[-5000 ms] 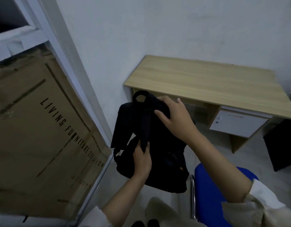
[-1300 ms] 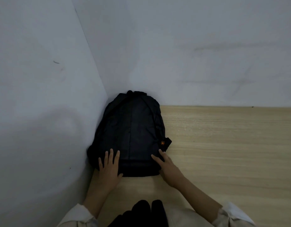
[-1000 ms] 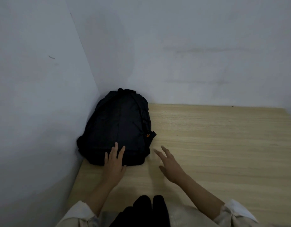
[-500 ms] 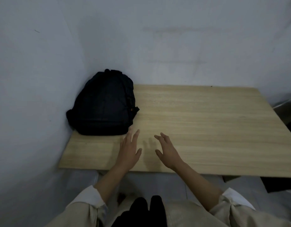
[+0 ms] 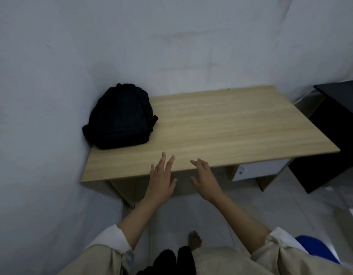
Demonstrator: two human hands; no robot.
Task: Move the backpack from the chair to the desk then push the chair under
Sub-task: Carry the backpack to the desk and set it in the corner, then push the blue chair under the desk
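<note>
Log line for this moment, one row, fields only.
backpack: on desk, back-left corner | left hand: open, empty | right hand: open, empty | chair: not under desk

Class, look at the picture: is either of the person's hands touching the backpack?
No. The left hand and right hand hover open at the desk's near edge, apart from the backpack in the corner.
</note>
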